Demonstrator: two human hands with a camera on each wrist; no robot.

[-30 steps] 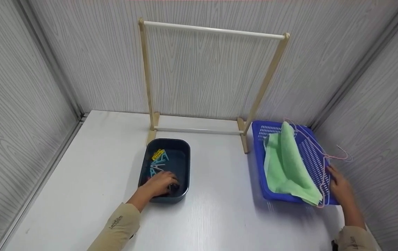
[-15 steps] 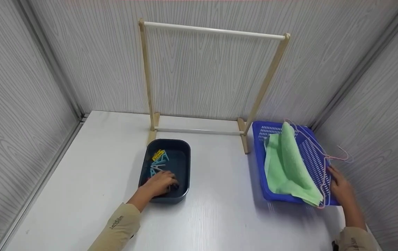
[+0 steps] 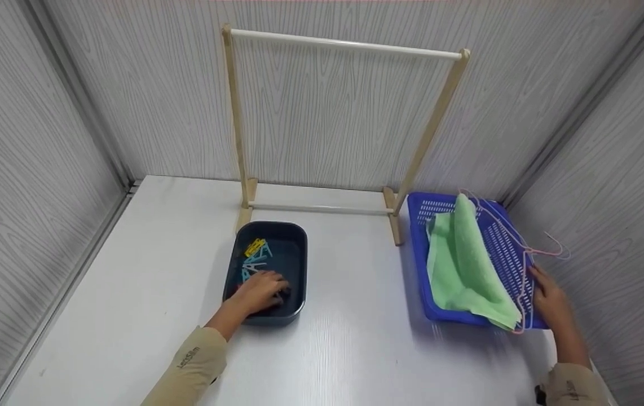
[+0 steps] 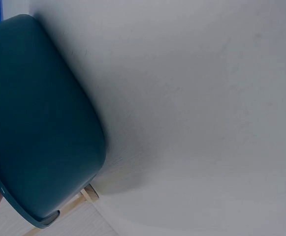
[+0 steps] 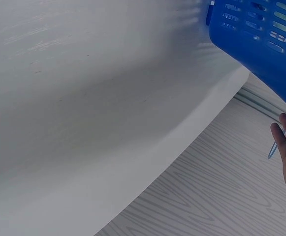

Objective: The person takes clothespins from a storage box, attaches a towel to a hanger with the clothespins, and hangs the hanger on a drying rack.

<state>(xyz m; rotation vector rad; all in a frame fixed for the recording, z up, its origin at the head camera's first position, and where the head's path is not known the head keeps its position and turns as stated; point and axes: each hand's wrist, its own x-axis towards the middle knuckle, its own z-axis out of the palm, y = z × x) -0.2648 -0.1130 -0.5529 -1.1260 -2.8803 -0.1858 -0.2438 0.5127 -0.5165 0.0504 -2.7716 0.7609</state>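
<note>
Head view: left hand at dark bin's 7 o'clock, fingertips hidden, I can't tell its grip. Right hand: visible fingers straight, blue basket's 4 o'clock. Clips, bin's 11 o'clock: probably light, springy; pinch handle ends.

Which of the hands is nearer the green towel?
Right: the right hand is at the basket, just right of the towel; the left hand is inside the tub, farther left.

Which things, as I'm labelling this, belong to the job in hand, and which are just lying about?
Job, likely: dark bin, clothespins, blue basket, green towel, pink hanger.
Lying about: nothing clearly; the wooden rack stands untouched but may belong too.
</note>
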